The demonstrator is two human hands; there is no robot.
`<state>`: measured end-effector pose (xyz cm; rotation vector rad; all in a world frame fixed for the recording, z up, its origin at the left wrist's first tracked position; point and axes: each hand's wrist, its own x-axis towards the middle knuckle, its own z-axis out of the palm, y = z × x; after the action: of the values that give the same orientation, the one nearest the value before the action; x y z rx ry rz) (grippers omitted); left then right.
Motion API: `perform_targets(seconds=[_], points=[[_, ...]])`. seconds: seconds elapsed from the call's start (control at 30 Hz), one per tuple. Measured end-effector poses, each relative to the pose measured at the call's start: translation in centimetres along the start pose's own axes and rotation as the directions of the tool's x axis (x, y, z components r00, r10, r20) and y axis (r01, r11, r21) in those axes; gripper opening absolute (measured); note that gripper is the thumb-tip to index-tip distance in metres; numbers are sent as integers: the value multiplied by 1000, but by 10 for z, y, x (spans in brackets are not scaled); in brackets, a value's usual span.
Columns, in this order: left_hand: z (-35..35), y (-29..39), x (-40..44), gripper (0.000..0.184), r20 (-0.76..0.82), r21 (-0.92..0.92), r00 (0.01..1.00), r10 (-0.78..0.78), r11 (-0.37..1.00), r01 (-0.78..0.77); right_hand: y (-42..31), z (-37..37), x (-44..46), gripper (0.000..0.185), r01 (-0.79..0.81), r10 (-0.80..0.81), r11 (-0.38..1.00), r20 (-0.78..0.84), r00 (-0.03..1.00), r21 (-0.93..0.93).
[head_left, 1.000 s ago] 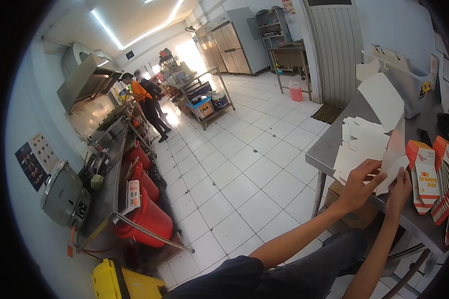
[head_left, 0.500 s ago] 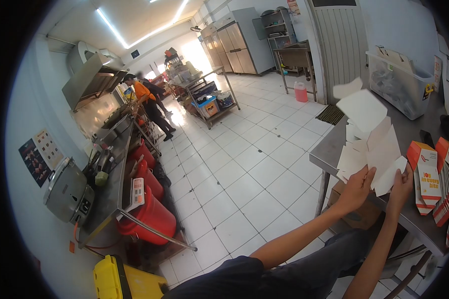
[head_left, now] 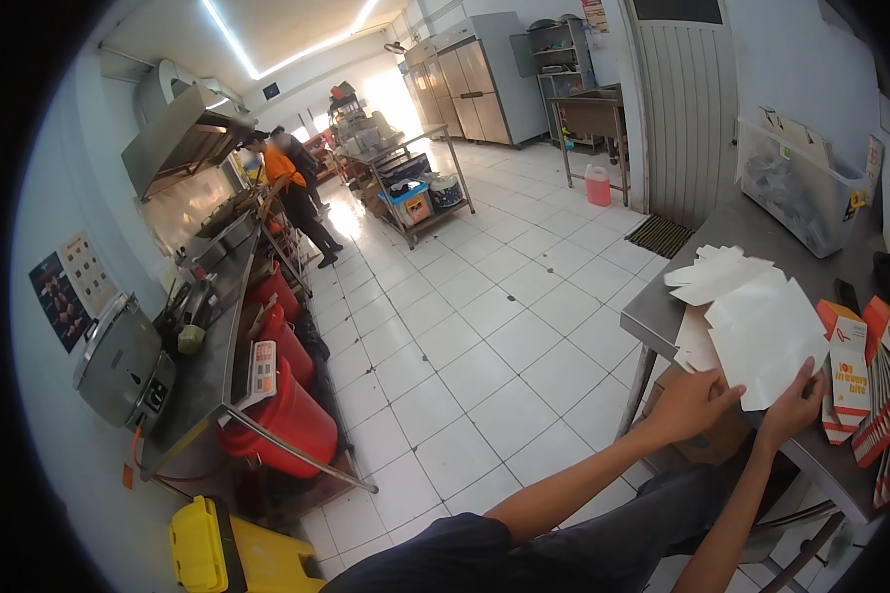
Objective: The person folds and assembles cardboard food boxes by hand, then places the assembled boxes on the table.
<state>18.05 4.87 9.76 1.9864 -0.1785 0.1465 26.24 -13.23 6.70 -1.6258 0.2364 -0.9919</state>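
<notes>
"Okay, containers first?"

"Clear plastic bin (head_left: 799, 188), upper right, packed with crumpled see-through stuff, flat boards poking out the top. Jug (head_left: 597, 186), top centre-right, pink liquid. Red bins (head_left: 292, 420), left, contents not visible. Yellow bin (head_left: 196, 553), lower left."

"Right, and the white card?"

"White card (head_left: 766, 341), right of frame, tilted above the surface (head_left: 841, 262), more white pieces (head_left: 695, 331) under it."

"Fingers?"

"Right hand (head_left: 794, 400): clamped on the card's lower-right edge. Left hand (head_left: 699, 405): fingertips at its lower-left edge, can't tell if they're pinching."

"Surface and room?"

"Grey metal surface, far right. Printed cartons (head_left: 846, 371) right of the card, 'joy in every bite' on one. Brown cardboard box (head_left: 712, 435) below the surface. White tiled floor (head_left: 455, 346), steel fridges (head_left: 470, 94) at top centre, person in orange (head_left: 285, 170) upper left."

"Textures?"

"Card: smooth, matte, straight-edged, faint creases. Cartons: orange-and-white, striped ends, flattened ones fanned at far right. Door (head_left: 687, 119): vertically ribbed, upper right."
</notes>
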Motion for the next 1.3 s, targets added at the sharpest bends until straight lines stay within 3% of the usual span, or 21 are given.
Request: perform_targets(seconds=[0.07,0.17,0.23,0.37,0.43,0.53,0.57,0.63,0.73,0.8,0.83,0.9,0.97,1.0,1.07,1.1,1.13,1.17,1.2,1.27,1.3], points=[[-4,-4,-14,38,0,65,999,32,997,-32,-5,-3,-6,40,-97,92,991,47,995,96],[-19,-4,-38,35,18,66,1000,-6,998,5,-9,7,-8,42,-16,30,981,-73,997,193],[-29,-5,-50,32,57,55,997,-47,998,43,2,11,0,39,75,-74,997,4,997,-29],[-21,-17,-61,29,-138,97,978,155,985,-142,-2,13,5,39,261,-209,909,184,960,-326],[-15,-13,-59,30,-209,258,905,370,914,-314,-31,12,0,40,201,-168,965,196,966,-166],[-9,0,-50,34,-217,219,870,443,890,-399,-62,11,0,43,185,-196,967,48,979,178],[-8,3,-48,35,-255,158,866,430,902,-401,-69,9,0,44,207,-207,930,-33,978,305],[-12,4,-47,38,-331,38,860,389,916,-400,-116,-17,-10,47,50,-59,899,7,998,435],[-21,-34,-55,35,-408,-465,913,4,860,-212,-108,-59,-24,55,-104,74,907,89,993,407],[-31,-105,-90,43,-304,-594,953,-19,785,-174,-98,-86,-51,56,-172,141,931,118,983,323],[-40,-122,-108,47,-226,-692,973,-37,709,-133,-53,-114,-62,55,-126,93,982,223,970,142],[-75,-65,-136,60,82,-940,996,-38,330,90,-8,-143,-88,44,-2,70,989,463,883,-146],[-88,-70,-163,68,336,-901,942,-25,282,329,-24,-162,-115,30,2,206,952,643,738,-307],[-86,-101,-183,69,435,-797,899,-46,446,408,-46,-156,-116,25,-70,329,922,673,663,-382],[-69,-165,-229,72,645,-512,762,-53,711,482,-31,-163,-136,21,-51,336,877,536,775,-477],[-59,-162,-228,75,676,-583,737,0,612,535,-29,-170,-142,23,-16,321,848,488,812,-530],[-48,-159,-228,79,705,-632,707,54,500,592,-20,-174,-152,23,-124,355,864,418,836,-488],[-38,-154,-229,82,730,-657,675,107,383,650,-25,-179,-155,21,-170,464,791,396,792,-588],[-31,-149,-229,84,633,-771,759,156,29,637,-21,-183,-162,14,-120,390,841,436,811,-528],[-38,-120,-210,84,544,-838,837,-58,-86,539,-15,-192,-164,12,-150,407,870,514,755,-469],[-40,-129,-203,82,476,-869,849,-228,25,494,-9,-194,-162,12,-176,424,868,508,750,-464]])
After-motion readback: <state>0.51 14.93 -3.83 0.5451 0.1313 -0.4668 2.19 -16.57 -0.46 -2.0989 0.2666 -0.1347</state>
